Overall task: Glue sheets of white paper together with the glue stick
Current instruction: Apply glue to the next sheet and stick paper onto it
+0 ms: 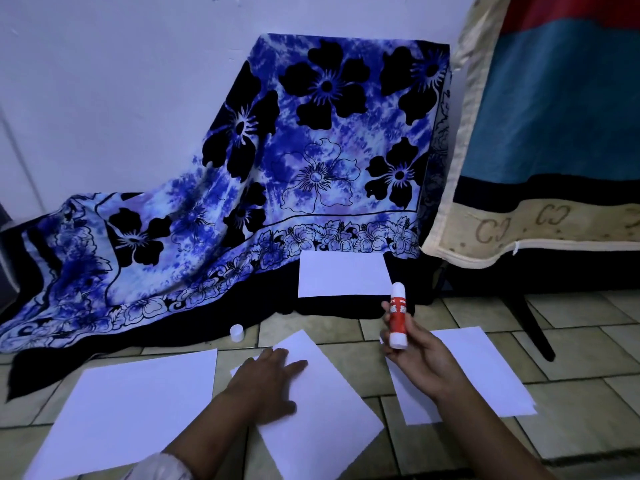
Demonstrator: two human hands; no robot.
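White paper is recorded in four rectangular sheets. The left paper sheet [138, 407], the middle paper sheet [322, 410] and the right paper sheet [485, 368] are laid flat on the beige tiled floor [588, 358], apart from one another. The middle one is turned at an angle to the tile lines. The far paper sheet [343, 273] is laid on the dark lower border of a blue-and-white cloth printed with black flowers [311, 150], which is draped down in front of the white wall [121, 81] onto the floor.

The left hand [266, 382] is spread with fingers straight and is rested palm-down on the upper left part of the middle paper sheet. Nothing is gripped by it. A pale sleeve [159, 467] is seen on that forearm at the lower edge of the view.

The right hand [419, 362] is held over the left part of the right paper sheet. A red-and-white cylindrical glue stick [397, 315] is grasped in it, with fingers and thumb curled round the lower barrel. The stick is held nearly upright, white tip uppermost. Whether glue is exposed at the tip cannot be told.

A small white round cap [237, 332] is found on the floor at the cloth's dark edge, beyond the left hand and well apart from the glue stick.

A blanket banded in red, blue, black and cream [554, 116] is hung at the right.
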